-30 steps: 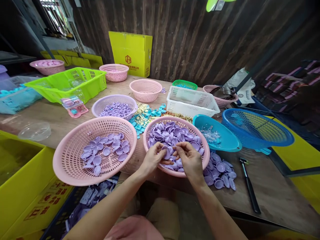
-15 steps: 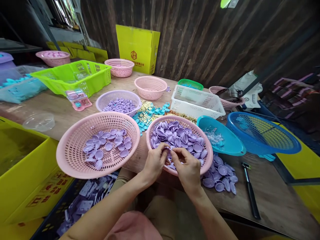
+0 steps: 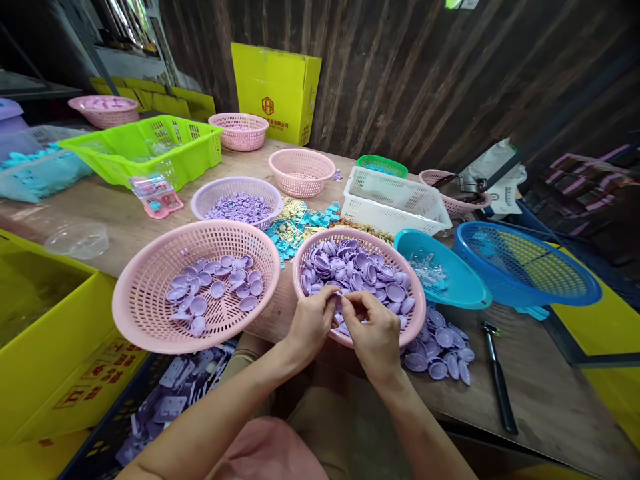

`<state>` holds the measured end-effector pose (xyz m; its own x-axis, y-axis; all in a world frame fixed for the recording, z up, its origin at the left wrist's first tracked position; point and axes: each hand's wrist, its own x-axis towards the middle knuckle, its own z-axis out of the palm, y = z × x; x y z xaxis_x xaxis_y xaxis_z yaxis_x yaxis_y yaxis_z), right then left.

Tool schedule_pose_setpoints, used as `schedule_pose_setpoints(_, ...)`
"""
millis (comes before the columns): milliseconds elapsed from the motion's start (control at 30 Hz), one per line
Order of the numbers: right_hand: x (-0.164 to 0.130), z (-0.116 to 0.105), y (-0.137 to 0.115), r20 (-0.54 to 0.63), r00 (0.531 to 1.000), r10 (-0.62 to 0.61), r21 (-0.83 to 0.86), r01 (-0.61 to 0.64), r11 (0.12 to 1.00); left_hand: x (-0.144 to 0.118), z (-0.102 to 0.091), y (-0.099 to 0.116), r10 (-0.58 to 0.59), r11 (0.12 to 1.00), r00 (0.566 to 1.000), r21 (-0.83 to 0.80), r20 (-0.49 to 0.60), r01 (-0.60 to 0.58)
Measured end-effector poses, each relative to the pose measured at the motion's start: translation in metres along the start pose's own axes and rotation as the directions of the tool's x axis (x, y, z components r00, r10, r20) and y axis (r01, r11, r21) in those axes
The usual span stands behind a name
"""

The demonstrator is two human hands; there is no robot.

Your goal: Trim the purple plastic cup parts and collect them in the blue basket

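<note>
Both my hands meet over the near rim of a pink basket point(image 3: 414, 293) heaped with purple round caps point(image 3: 357, 270). My left hand point(image 3: 311, 323) and my right hand point(image 3: 373, 333) pinch a small purple cap point(image 3: 338, 307) between their fingertips; most of it is hidden by my fingers. To the left stands a second pink basket point(image 3: 145, 293) holding a thinner layer of purple caps point(image 3: 215, 291). More purple caps point(image 3: 440, 347) lie loose on the table to the right of my right hand.
A black-handled tool point(image 3: 497, 377) lies at the right. Behind are a teal basket point(image 3: 440, 277), a blue basket point(image 3: 527, 263), a white crate point(image 3: 395, 200), a lilac basket point(image 3: 237, 200), a green crate point(image 3: 145, 150), a yellow carton point(image 3: 275, 100). A yellow bin point(image 3: 50, 347) stands at the left.
My hands have drawn slightly toward the basket's near rim and closed together on one cap. The camera shifted a little; the baskets stay in place.
</note>
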<state>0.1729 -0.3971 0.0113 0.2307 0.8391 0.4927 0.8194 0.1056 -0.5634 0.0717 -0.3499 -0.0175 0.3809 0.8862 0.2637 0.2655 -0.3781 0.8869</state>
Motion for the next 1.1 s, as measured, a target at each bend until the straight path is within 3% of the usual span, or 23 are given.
schedule_pose_setpoints(400,0.002,0.002,-0.006,-0.041,0.995,-0.088,-0.137,0.082,0.987,-0.003,0.002,-0.005,0.217,0.917,0.976,0.347,-0.017,-0.198)
schedule_pose_setpoints(667,0.001,0.006,-0.012,0.003,0.999,-0.051,-0.056,0.051,0.997,-0.007,0.000,-0.001,0.204,0.922,0.979,0.336,0.006,-0.194)
schedule_pose_setpoints(767,0.013,0.000,0.001,0.171,0.985,0.015,0.144,-0.040,0.989,-0.001,-0.020,-0.003,0.209,0.916,0.978,0.354,-0.021,-0.188)
schedule_pose_setpoints(833,0.024,-0.006,0.022,0.265,0.962,0.068,0.192,-0.121,0.974,0.007,-0.048,-0.008,0.132,0.888,0.987,0.452,-0.089,-0.078)
schedule_pose_setpoints(933,0.035,-0.010,0.059,0.303,0.938,0.167,-0.019,-0.170,0.985,0.019,-0.094,-0.019,-0.052,0.698,0.963,0.680,-0.263,0.224)
schedule_pose_setpoints(967,0.036,-0.008,0.068,0.339,0.922,0.188,-0.113,-0.158,0.981,0.023,-0.105,-0.022,-0.058,0.618,0.946,0.733,-0.318,0.284)
schedule_pose_setpoints(1033,0.035,-0.001,0.077,0.443,0.872,0.206,-0.266,-0.091,0.960,0.027,-0.112,-0.024,-0.011,0.527,0.938,0.795,-0.347,0.300)
schedule_pose_setpoints(1100,0.033,0.010,0.073,0.533,0.817,0.221,-0.373,-0.008,0.928,0.030,-0.099,-0.021,0.026,0.537,0.971,0.822,-0.239,0.188)
